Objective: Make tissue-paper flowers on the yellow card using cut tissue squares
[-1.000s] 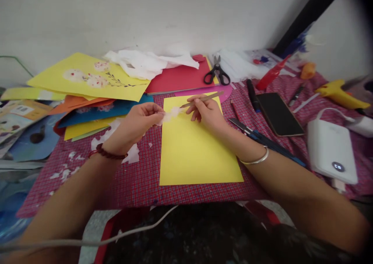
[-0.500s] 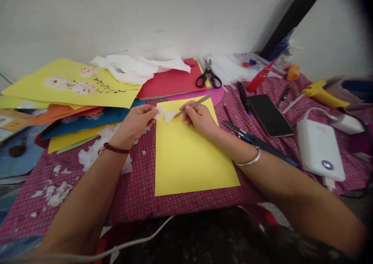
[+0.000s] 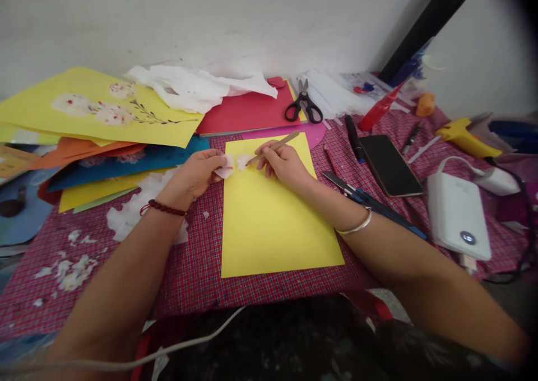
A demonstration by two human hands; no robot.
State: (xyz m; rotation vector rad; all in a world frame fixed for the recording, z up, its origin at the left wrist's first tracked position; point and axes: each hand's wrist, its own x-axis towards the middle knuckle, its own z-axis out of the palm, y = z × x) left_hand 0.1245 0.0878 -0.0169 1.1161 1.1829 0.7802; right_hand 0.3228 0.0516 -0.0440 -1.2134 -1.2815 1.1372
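A yellow sheet of paper (image 3: 281, 224) lies before me on the checked cloth. Near its upper left corner sits a small white tuft of tissue (image 3: 242, 161). My right hand (image 3: 281, 159) grips a slim brown pencil-like stick (image 3: 286, 139), its point down at the tuft's right side; whether it is a pencil or a brush I cannot tell. My left hand (image 3: 204, 171) pinches a piece of white tissue (image 3: 226, 168) at the sheet's left edge, with a thin reddish mark showing on it.
Torn tissue (image 3: 138, 213) and small white scraps (image 3: 75, 272) lie left. Behind are a yellow sheet with tissue flowers (image 3: 168, 134), a red sheet (image 3: 247, 112) and black scissors (image 3: 303, 106). On the right are a phone (image 3: 390, 165), a blue cutter (image 3: 378, 207) and a white power bank (image 3: 458, 215).
The view has shifted slightly. The tissue in my left hand is turned and shows more of itself with a reddish mark. The stick's tip has moved slightly left toward the tuft.
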